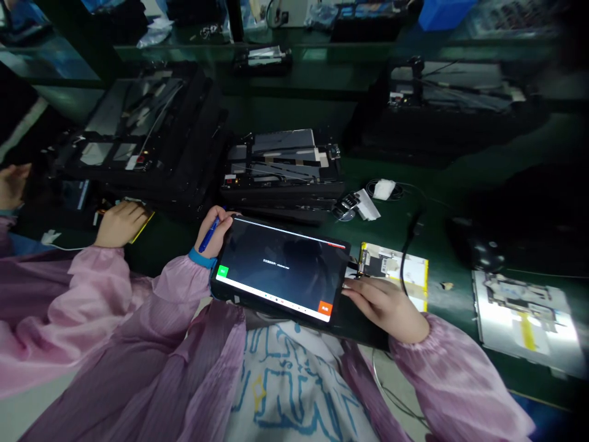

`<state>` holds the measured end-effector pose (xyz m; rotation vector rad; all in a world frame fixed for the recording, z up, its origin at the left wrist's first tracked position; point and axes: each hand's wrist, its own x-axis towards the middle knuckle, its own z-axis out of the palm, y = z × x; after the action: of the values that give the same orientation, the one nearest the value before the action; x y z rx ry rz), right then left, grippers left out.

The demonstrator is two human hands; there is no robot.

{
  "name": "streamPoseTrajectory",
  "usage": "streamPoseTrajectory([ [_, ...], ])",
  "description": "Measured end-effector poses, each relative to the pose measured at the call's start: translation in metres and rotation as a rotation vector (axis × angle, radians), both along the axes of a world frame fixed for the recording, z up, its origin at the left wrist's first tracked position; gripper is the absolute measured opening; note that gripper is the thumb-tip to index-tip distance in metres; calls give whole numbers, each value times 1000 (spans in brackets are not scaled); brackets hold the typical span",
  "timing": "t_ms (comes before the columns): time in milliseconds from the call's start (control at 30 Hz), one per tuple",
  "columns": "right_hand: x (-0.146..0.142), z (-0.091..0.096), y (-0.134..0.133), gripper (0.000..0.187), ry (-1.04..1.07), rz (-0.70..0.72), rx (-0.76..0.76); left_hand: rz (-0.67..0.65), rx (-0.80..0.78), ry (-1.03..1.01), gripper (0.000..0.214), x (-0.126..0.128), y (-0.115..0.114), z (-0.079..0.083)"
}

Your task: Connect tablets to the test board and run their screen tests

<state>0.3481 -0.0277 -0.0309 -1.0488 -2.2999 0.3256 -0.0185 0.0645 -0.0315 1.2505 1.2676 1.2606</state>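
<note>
In the centre, the left hand clasped a tablet and pen; the right hand had fingers at the tablet's right edge, grip unclear.

The tablet is black, pen blue, sleeves pink.

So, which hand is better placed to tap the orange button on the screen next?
Probably the right hand: its fingertips are at the tablet edge nearest the orange button. The left hand grips the opposite end and holds a blue pen.
</note>
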Motion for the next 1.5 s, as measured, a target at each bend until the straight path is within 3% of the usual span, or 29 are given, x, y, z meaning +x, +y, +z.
streamPoseTrajectory([
  [133,12,6,-3,15,94,-59,-5,9,-6,18,30,-1,1,1],
  [200,26,14,-6,19,123,-252,-50,6,-14,20,31,-2,2,1],
  [300,50,26,-13,26,101,-694,-139,6,-10,14,32,-2,4,0],
  [367,65,26,-18,29,3,-821,-235,9,-11,16,32,-3,5,0],
  [500,83,8,-31,42,-186,-694,-377,11,-15,-3,30,-2,7,2],
  [633,85,-6,-34,42,-162,-673,-541,25,-9,-16,31,1,7,5],
  [733,78,4,-29,40,-45,-636,-696,32,-7,-28,33,3,7,7],
  [800,67,18,-25,39,93,-537,-780,31,-10,-30,34,5,7,8],
  [900,41,36,-17,38,341,-329,-957,31,-10,-34,35,6,7,10],
  [1000,13,42,-8,41,573,-298,-1096,39,1,-27,36,7,8,12],
  [1100,-4,36,3,43,658,-364,-1071,64,6,-7,36,8,9,13],
  [1267,-13,19,10,34,577,-451,-1040,105,6,-13,39,13,10,16],
  [1500,-15,10,8,35,621,-450,-1080,117,25,17,38,13,10,16],
])
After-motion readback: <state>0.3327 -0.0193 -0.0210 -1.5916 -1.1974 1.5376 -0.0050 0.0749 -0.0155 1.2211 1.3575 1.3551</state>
